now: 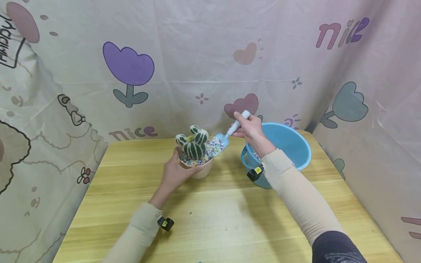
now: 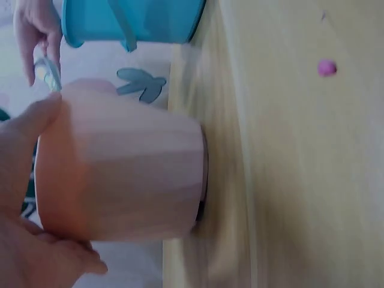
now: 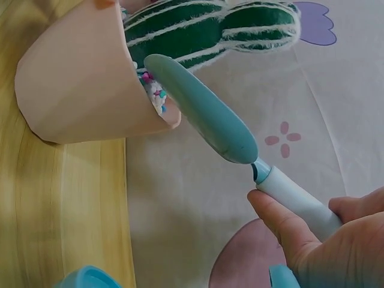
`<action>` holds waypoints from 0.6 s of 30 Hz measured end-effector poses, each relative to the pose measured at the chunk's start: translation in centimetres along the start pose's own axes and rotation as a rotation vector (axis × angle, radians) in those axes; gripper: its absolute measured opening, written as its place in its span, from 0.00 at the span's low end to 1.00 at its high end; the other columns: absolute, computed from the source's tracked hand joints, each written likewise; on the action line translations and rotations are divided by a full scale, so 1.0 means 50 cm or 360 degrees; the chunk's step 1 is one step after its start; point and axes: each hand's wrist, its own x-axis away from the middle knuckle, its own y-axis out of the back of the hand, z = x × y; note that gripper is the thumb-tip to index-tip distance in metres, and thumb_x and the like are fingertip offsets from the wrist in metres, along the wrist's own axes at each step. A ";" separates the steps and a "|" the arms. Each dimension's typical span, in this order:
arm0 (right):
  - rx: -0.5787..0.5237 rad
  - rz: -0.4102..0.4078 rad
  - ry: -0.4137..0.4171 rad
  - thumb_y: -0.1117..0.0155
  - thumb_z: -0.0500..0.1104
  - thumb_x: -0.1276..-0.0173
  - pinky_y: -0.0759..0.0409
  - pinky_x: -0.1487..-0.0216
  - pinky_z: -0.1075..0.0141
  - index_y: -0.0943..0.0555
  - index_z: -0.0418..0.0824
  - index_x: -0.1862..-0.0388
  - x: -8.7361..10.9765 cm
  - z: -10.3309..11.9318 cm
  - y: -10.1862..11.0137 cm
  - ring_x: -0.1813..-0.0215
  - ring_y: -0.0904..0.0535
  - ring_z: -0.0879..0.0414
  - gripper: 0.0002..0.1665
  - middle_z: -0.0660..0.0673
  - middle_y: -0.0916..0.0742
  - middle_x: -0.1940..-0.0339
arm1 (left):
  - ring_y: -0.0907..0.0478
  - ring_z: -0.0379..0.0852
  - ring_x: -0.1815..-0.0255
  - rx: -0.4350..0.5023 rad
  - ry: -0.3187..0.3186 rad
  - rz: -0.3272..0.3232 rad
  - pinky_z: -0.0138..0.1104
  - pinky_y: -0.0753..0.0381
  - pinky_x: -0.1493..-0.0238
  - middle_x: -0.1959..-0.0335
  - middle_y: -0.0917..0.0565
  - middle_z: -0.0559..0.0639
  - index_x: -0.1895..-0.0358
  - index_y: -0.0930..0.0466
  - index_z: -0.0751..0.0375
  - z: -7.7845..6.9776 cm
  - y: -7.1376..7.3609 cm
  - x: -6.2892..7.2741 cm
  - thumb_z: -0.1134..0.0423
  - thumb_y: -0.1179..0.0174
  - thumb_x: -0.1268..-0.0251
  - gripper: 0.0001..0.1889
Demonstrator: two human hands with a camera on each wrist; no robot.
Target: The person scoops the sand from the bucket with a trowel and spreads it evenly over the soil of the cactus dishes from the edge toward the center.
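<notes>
A beige flowerpot (image 1: pixel 204 171) stands on the table with a striped green-and-white cactus (image 1: pixel 194 150) in it. Multicoloured pebbles fill the pot around the cactus. My left hand (image 1: pixel 175 172) grips the pot near its rim, thumb on one side and fingers on the other. In my right hand (image 1: pixel 252 130) is the pale handle of a small blue shovel (image 1: pixel 235 127), its blade loaded with coloured pebbles. The blade tilts down at the pot's right rim, its tip close to the cactus. From the right wrist view, the underside of the shovel (image 3: pixel 207 117) shows.
A blue bucket (image 1: pixel 286 140) with a side handle stands on the right, partly behind my right forearm, with some pebbles inside. A pink pebble (image 2: pixel 327 68) lies on the wooden table (image 1: pixel 210 226). A printed cloth (image 1: pixel 190 54) hangs behind the table and along its sides.
</notes>
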 end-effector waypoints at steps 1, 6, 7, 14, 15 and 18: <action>-0.0007 0.0000 0.0003 0.35 0.49 0.21 0.06 0.59 0.56 0.27 0.32 0.31 0.000 0.000 0.000 0.51 0.08 0.36 0.29 0.34 0.11 0.61 | 0.21 0.63 0.31 0.0004 0.0000 -0.0027 0.60 0.20 0.30 0.32 0.19 0.62 0.23 0.37 0.48 -0.003 -0.004 0.002 0.33 0.17 0.58 0.58; 0.0010 -0.0005 0.0014 0.34 0.50 0.22 0.06 0.56 0.54 0.25 0.34 0.36 -0.001 0.000 -0.001 0.51 0.09 0.37 0.27 0.39 0.12 0.67 | 0.19 0.63 0.34 -0.0001 0.0007 -0.0123 0.58 0.19 0.32 0.35 0.17 0.61 0.24 0.36 0.51 -0.014 -0.020 0.008 0.37 0.16 0.58 0.57; 0.0013 -0.0004 0.0013 0.33 0.50 0.22 0.07 0.55 0.53 0.25 0.34 0.36 -0.001 -0.001 -0.001 0.51 0.08 0.37 0.26 0.40 0.12 0.68 | 0.19 0.63 0.34 -0.0013 0.0006 -0.0134 0.59 0.18 0.32 0.35 0.17 0.62 0.24 0.37 0.52 -0.014 -0.022 0.008 0.37 0.16 0.57 0.57; 0.0027 0.0000 0.0018 0.33 0.51 0.23 0.07 0.54 0.53 0.25 0.35 0.38 0.000 0.001 -0.002 0.54 0.08 0.39 0.26 0.43 0.11 0.71 | 0.24 0.65 0.28 -0.0016 0.0019 -0.0049 0.62 0.24 0.27 0.29 0.21 0.62 0.20 0.40 0.48 -0.010 -0.009 0.006 0.36 0.17 0.57 0.60; 0.0028 0.0000 0.0019 0.33 0.51 0.23 0.07 0.54 0.53 0.25 0.35 0.37 0.000 0.001 -0.003 0.53 0.08 0.38 0.26 0.43 0.11 0.71 | 0.25 0.65 0.26 -0.0015 0.0026 -0.0019 0.62 0.26 0.25 0.27 0.23 0.63 0.19 0.42 0.48 -0.008 -0.004 0.005 0.35 0.17 0.57 0.61; 0.0035 0.0002 0.0017 0.33 0.52 0.23 0.07 0.53 0.53 0.25 0.35 0.37 0.003 0.002 -0.003 0.48 0.10 0.35 0.27 0.43 0.11 0.70 | 0.32 0.66 0.21 -0.0010 0.0038 0.0087 0.64 0.33 0.21 0.21 0.30 0.63 0.14 0.50 0.45 -0.004 0.013 -0.003 0.33 0.18 0.57 0.67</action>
